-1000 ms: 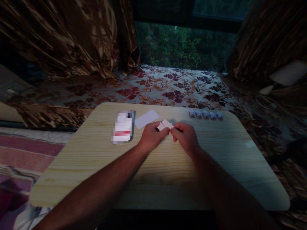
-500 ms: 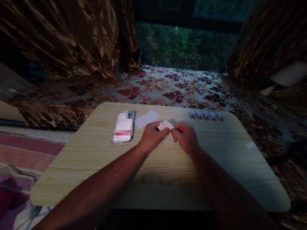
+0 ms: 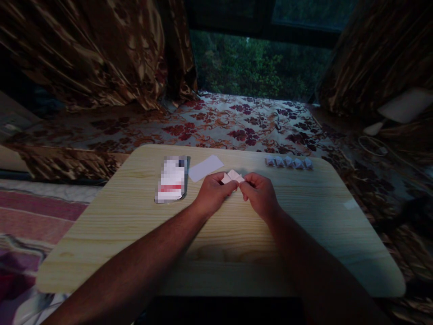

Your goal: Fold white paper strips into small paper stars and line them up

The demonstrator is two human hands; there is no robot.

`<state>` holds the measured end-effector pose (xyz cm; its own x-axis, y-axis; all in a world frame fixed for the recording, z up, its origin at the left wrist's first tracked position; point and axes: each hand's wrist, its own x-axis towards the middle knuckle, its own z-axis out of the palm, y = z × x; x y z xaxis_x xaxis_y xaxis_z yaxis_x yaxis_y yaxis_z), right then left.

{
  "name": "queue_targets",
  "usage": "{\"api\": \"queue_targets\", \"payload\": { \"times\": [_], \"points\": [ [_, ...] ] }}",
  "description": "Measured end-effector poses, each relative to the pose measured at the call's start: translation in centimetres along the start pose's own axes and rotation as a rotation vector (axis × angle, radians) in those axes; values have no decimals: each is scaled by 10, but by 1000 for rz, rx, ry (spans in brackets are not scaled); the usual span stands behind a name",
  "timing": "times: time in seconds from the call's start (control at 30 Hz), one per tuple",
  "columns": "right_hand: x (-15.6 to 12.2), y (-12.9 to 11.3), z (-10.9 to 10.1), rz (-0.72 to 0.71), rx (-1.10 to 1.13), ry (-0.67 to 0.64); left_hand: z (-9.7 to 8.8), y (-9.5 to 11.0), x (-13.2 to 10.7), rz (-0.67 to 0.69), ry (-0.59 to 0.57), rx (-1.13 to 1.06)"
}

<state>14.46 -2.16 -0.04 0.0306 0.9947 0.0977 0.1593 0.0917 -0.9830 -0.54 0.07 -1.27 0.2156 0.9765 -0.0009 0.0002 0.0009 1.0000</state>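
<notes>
Between my hands is a small piece of folded white paper [image 3: 233, 174], its creased flaps facing up above the table. My left hand [image 3: 214, 192] pinches its left side, thumb lying across the front. On the other side my right hand [image 3: 260, 192] grips the right corner between thumb and curled fingers. The paper's lower edge is partly hidden by the thumbs. Just beyond my left hand lie flat white paper strips [image 3: 206, 168]. Several small folded paper pieces [image 3: 288, 162] stand in a row at the table's far right.
A phone [image 3: 172, 179], partly blurred out, lies left of the paper strips on the wooden table [image 3: 311, 234]. A whitish patch [image 3: 350, 204] is near the right edge. Behind are a floral-covered ledge [image 3: 237, 119], curtains [image 3: 118, 54] and a white lamp [image 3: 404, 106].
The view has shifted slightly, so the table items sit a little further left. Both hands keep hold of the folded paper, with barely any change in the fingers.
</notes>
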Motion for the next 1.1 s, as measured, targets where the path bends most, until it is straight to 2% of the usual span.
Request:
{"api": "queue_targets", "payload": {
  "times": [0.23, 0.57, 0.87, 1.1],
  "points": [
    [1, -1, 0, 46, 9, 59, -2, -1, 1, -13, -9, 30],
    [3, 4, 0, 49, 45, 63, -1, 0, 4, 30, 29, -252],
    [2, 0, 1, 58, 94, 32, 0, 4, 4, 58, 108, -213],
    [1, 4, 0, -20, -44, 95, -1, 2, 4, 64, 54, -215]
  ]
}}
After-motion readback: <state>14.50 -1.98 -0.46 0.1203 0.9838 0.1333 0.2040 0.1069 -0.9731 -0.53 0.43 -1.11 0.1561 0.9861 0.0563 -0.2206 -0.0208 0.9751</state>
